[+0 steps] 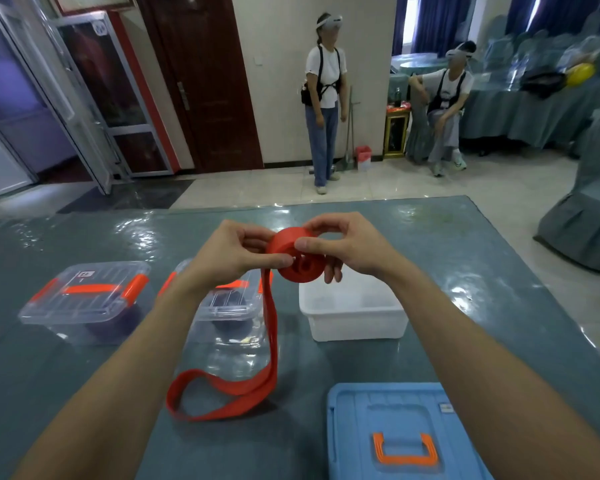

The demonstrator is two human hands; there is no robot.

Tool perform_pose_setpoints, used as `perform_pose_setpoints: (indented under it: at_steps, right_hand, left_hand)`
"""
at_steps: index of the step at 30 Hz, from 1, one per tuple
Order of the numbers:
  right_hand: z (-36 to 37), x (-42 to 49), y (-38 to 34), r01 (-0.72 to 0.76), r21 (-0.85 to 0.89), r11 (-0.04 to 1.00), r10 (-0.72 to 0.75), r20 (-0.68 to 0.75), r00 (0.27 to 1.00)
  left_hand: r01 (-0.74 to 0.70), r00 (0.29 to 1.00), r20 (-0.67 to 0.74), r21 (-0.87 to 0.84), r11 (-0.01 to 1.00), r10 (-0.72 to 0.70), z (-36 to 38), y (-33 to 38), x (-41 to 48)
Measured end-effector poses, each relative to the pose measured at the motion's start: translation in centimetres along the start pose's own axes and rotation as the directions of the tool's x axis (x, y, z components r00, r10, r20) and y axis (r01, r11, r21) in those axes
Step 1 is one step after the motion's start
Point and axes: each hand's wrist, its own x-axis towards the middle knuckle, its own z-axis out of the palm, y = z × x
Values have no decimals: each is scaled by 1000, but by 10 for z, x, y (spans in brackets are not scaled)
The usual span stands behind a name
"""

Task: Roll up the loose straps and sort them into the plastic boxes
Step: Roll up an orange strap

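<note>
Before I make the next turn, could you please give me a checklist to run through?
1. Grip on the roll: left hand and right hand both pinch the red roll above the table: ok.
2. Strap fully wound: the loose tail hangs down and loops on the table: not ok.
3. Tail free of snags: it lies apart from the blue lid: ok.
4. A box open to receive the roll: the white bin has no lid on: ok.
5. The clear boxes open: lids on: not ok.
6. Which box takes red: cannot tell.
</note>
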Motion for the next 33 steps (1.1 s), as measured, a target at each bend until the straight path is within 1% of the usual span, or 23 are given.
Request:
perform_pose_setpoints:
  at_steps: [4,8,13,16,18,20,24,26,29,31,33]
  right_hand:
    - [4,1,1,21,-9,1000,-21,21,1000]
    - [-1,4,-2,-10,-52,999,14,60,998]
    - [0,4,2,-32,50,998,31,8,999]
    - [0,3,2,-36,30,999,35,57,998]
    - [-2,2,2,-27,3,1000,26,57,998]
    - [-5,1,2,-14,22,1000,14,5,1000]
    - [-8,-2,4,34,167,985,-17,-105,994]
    - [-7,-4,6,57,210,976,-26,-146,989]
    - [-2,-7,8,86,306,948,-28,-190,981]
    - [1,-9,8,101,381,919,-18,-216,976]
    - [5,-10,7,104,414,904,-7,-229,973]
  left_hand:
    - [14,999,37,64,998,-17,-12,8,5]
    - [17,996,85,170,985,-32,-17,20,13]
    - [-10,993,120,271,963,-23,-21,34,21]
    - [-14,994,108,317,948,-21,-18,33,24]
    - [-26,993,121,343,939,-17,-17,34,26]
    - [-57,991,133,306,950,17,-18,33,26]
    - [-30,992,125,98,995,18,-19,27,24]
    - [-34,996,79,27,999,31,-11,19,22]
    - [-34,999,-36,-119,992,30,3,8,18]
    - [-59,997,-68,-150,987,49,12,7,18]
    - [-62,995,-85,-163,985,49,15,12,19]
